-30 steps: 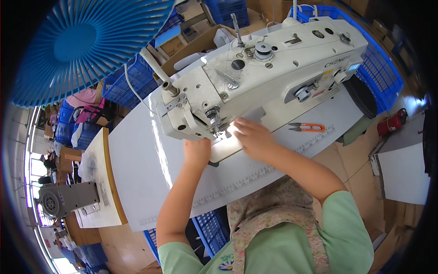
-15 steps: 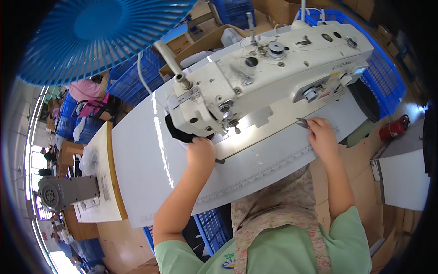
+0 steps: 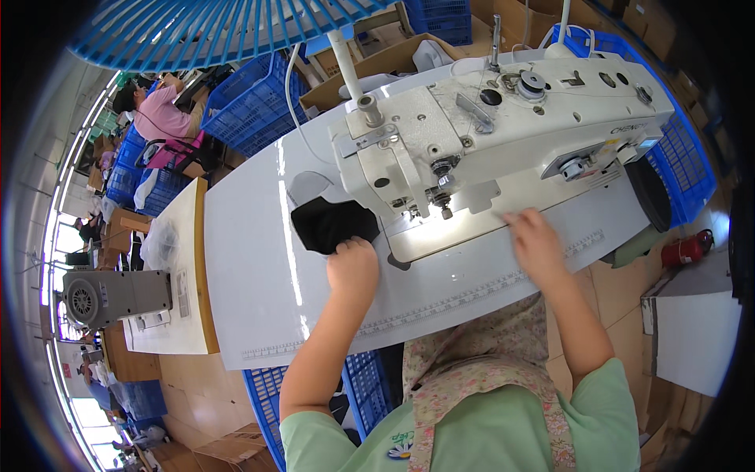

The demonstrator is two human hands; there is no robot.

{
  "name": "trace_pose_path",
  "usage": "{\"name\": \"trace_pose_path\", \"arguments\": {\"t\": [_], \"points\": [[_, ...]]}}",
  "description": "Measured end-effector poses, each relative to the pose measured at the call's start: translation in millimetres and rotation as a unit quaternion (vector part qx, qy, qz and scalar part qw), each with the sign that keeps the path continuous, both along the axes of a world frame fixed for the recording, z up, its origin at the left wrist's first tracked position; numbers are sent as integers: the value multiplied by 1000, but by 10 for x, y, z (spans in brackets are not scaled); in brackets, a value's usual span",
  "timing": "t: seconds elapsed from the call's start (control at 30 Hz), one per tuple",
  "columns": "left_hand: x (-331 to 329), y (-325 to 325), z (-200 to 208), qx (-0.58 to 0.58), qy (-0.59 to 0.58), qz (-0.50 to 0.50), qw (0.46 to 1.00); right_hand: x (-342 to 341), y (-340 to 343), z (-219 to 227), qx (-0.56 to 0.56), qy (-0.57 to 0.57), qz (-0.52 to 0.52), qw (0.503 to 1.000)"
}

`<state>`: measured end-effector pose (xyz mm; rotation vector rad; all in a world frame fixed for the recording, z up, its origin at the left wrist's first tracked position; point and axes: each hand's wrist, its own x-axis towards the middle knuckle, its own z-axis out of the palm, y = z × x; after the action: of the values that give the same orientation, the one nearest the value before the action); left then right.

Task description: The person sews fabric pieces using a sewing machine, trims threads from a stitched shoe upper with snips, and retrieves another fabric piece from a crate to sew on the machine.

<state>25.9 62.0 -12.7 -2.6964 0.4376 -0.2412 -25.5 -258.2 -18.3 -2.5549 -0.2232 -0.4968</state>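
A white sewing machine (image 3: 503, 126) stands on a pale grey table. Left of its needle area lies a black fabric piece (image 3: 330, 224) with an angular outline. My left hand (image 3: 353, 267) grips the near edge of this piece, fingers bent and pressed together. By the right part of the lit metal bed plate (image 3: 452, 236), my right hand (image 3: 539, 245) rests with curled fingers, tips at the plate's near edge. What it holds, if anything, is hidden. A pale rounded piece (image 3: 309, 186) shows just beyond the black fabric.
A measuring tape strip (image 3: 440, 305) runs along the table's near edge. Blue crates (image 3: 255, 110) stand behind, and another blue basket (image 3: 688, 169) is at the right. A blue fan guard (image 3: 228, 35) hangs over the far left. Farther back at left, a person in pink (image 3: 165, 118) sits.
My left hand has drawn the black fabric out leftward from beside the machine head. The small pointed blade at my right fingers no longer shows. The whole view has shifted.
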Motion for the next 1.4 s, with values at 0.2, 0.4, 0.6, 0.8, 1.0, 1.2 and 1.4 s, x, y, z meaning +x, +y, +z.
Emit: {"name": "trace_pose_path", "arguments": {"t": [0.2, 0.4, 0.6, 0.8, 1.0, 1.2, 1.4], "points": [[-71, 49, 115, -2, 34, 22, 999, 79, 747, 136, 74, 71, 124, 987], [-74, 148, 11, -37, 9, 17, 999, 305, 1157, 155, 147, 156, 164, 963], [-61, 138, 30, -69, -5, 7, 998, 492, 1346, 74, 26, 74, 207, 975], [-26, 130, 38, -80, 2, 16, 997, 563, 1525, 180, -124, 56, 171, 976], [-26, 126, 25, -101, -2, 29, 994, 592, 1596, 175, -123, 42, 169, 977], [-27, 88, 45, -96, 5, 38, 995, 616, 1599, 184, -155, 53, 173, 971], [-30, 97, 52, -95, -1, 34, 995, 617, 1621, 170, -170, 41, 171, 970]]}}
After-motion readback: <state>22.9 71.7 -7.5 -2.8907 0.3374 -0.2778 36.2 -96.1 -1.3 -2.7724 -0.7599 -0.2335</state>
